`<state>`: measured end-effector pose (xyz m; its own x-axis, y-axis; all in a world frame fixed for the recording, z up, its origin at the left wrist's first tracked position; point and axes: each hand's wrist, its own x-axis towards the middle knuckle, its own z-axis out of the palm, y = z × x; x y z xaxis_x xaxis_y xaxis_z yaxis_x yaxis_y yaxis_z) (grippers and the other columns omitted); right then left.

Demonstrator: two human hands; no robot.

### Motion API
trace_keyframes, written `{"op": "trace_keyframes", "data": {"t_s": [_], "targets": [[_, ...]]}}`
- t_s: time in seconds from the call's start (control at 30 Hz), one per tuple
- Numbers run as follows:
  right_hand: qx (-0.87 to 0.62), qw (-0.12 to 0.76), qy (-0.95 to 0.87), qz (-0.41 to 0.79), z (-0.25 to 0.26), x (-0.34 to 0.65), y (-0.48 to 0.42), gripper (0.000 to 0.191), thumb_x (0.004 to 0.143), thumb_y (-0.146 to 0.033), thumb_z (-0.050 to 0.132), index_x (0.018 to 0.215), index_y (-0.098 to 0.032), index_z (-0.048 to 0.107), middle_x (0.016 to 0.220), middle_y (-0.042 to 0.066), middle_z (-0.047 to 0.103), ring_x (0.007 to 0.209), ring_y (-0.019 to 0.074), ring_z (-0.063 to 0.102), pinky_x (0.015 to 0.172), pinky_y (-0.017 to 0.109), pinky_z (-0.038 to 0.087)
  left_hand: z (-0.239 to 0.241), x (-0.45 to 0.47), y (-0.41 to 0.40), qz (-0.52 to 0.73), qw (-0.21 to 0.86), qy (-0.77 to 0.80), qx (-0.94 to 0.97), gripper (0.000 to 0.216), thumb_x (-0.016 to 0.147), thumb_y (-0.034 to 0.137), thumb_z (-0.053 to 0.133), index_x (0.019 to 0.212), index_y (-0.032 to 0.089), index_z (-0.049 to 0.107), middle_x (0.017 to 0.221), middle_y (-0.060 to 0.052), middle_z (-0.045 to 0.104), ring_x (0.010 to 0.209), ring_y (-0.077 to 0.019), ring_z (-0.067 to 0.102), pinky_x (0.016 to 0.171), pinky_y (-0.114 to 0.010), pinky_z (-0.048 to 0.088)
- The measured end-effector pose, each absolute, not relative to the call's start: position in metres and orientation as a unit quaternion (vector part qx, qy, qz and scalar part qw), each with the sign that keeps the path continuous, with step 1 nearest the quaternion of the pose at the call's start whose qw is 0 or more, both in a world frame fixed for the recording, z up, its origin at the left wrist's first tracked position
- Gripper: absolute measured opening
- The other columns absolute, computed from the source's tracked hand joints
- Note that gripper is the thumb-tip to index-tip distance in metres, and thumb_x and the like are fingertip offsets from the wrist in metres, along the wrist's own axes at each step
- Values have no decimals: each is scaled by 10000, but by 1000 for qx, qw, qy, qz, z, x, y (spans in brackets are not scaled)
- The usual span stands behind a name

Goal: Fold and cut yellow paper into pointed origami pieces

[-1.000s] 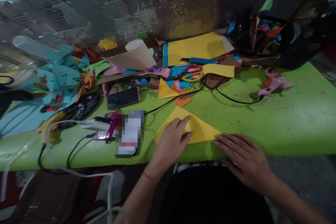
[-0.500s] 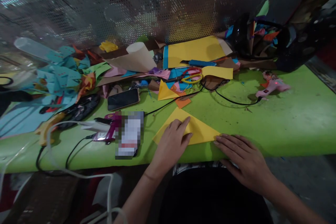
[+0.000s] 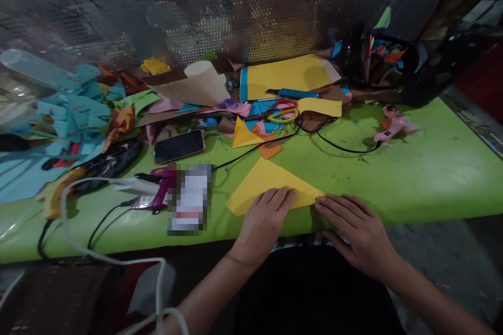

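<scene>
Lays the left hand (image 3: 262, 225) flat and uncurled across the middle of the near edge of a yellow paper (image 3: 251, 183), with fingers side by side and pointing toward the far right. Cannot tell where the left thumb sits, hidden from view. Touches the right corner of the same paper with the fingertips of the right hand (image 3: 356, 230), likewise extended rather than clenched, with the thumb apart from the fingers, over the near edge of the green table (image 3: 432, 183). Has the paper lying near the middle of that near edge, roughly triangular, with one tip pointing far. Shows just beyond that tip an orange scrap (image 3: 270, 151), and farther back a small yellow folded piece (image 3: 245, 137). Includes, left of the paper, a phone with a pixelated screen (image 3: 190, 199), a magenta device (image 3: 164, 188) beside it, and a dark-screened phone (image 3: 179, 146) farther back. Extends on the far left to a heap of turquoise folded papers (image 3: 74, 110). Includes, on the far side, red and yellow scissor handles (image 3: 283, 116), a blue cutter (image 3: 296, 93) and a large yellow sheet (image 3: 283, 76). Ends on the right with a pink corded tool (image 3: 396, 128), lit by a small red light
</scene>
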<state>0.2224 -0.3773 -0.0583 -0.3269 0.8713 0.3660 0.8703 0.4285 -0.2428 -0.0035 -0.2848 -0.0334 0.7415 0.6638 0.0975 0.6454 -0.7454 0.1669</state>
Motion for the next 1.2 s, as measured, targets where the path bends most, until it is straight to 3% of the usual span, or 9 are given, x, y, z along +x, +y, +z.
{"op": "trace_keyframes", "data": {"t_s": [0.1,0.17,0.27,0.53,0.63,0.73,0.9,1.07,1.2], "targets": [[-523,219,-824,-12,-61,222,-382,550,934,-256,539,1469,-254,410,1417,17,570,1274,221,552,1061,443,415,-30,-6,-299,77,81,371,922,509,938,177,454,1438,267,440,1365,-91,570,1208,-279,552,997,-420,487],[-519,227,-824,-34,-67,225,-385,573,934,-289,540,1486,-259,391,1406,12,580,1232,237,583,1052,452,407,-29,-6,-309,85,81,361,925,537,926,370,539,1450,345,426,1407,-107,521,1251,-310,526,1027,-430,461],[-505,250,-825,-47,-82,234,-384,597,918,-327,539,1494,-263,399,1350,29,628,1134,289,640,1038,482,393,-36,-8,-316,110,46,326,938,628,910,615,446,1473,342,396,1467,-150,435,1303,-308,474,1068,-438,403],[-478,279,-831,-51,-91,244,-379,643,884,-357,571,1499,-277,401,1287,59,668,1036,341,684,983,515,435,-47,-11,-319,137,29,345,928,601,929,624,396,1450,327,431,1440,-125,462,1337,-262,417,1099,-401,337],[-551,249,-795,-49,-72,220,-383,661,916,-317,542,1536,-283,313,1390,92,583,1173,374,614,1044,580,377,-49,-10,-318,135,49,343,928,608,904,597,488,1443,321,433,1484,-132,420,1324,-280,432,1083,-419,364],[-521,215,-826,-17,-57,191,-384,684,940,-290,516,1556,-265,219,1448,54,534,1309,283,524,1093,518,371,-53,-8,-316,125,76,370,917,581,879,528,582,1400,290,486,1494,-134,421,1361,-301,403,1100,-453,364],[-574,144,-806,7,-51,179,-384,629,959,-351,489,1530,-199,273,1521,87,440,1388,248,430,1149,489,295,-53,-6,-310,111,66,358,925,539,866,458,627,1364,270,538,1499,-161,423,1354,-343,423,1082,-499,395],[-616,148,-773,-8,-52,192,-395,557,963,-344,498,1489,-225,357,1475,75,508,1333,236,495,1168,496,214,-46,-7,-311,106,57,358,926,587,895,450,588,1453,343,437,1499,-138,438,1337,-335,451,1061,-491,423],[-622,163,-766,-12,-55,197,-395,480,962,-325,520,1426,-230,439,1446,58,544,1314,230,511,1158,494,191,-45,-11,-309,101,61,354,928,580,900,447,585,1451,333,443,1510,-125,434,1351,-314,448,1075,-473,415]]}}
